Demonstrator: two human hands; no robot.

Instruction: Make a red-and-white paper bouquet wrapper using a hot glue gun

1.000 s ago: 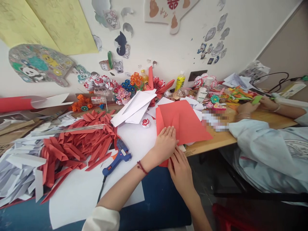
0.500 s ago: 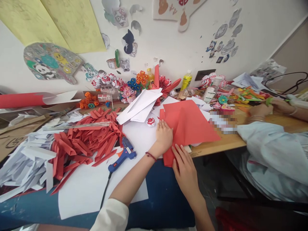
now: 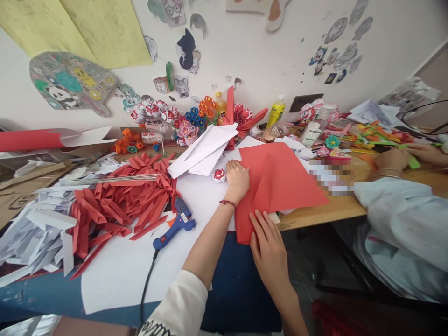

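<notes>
A large red paper sheet (image 3: pixel 280 182) lies folded on the table in front of me. My left hand (image 3: pixel 238 179) rests on its upper left edge, fingers curled down and pressing along the fold. My right hand (image 3: pixel 268 245) lies flat on the sheet's lower left corner with fingers stretched out, pinning it. A small red-and-white paper flower (image 3: pixel 219 174) sits just left of my left hand. A blue glue gun (image 3: pixel 175 226) lies on white paper further left.
A heap of folded red paper strips (image 3: pixel 122 200) and white strips (image 3: pixel 31 233) fills the left. White folded sheets (image 3: pixel 203 149), paper flowers and bottles (image 3: pixel 276 112) line the wall. Another person in a pale sleeve (image 3: pixel 395 205) works at the right.
My left hand has slid up the red sheet's left edge, away from my right hand. The right hand stays on the lower corner. The camera has shifted slightly.
</notes>
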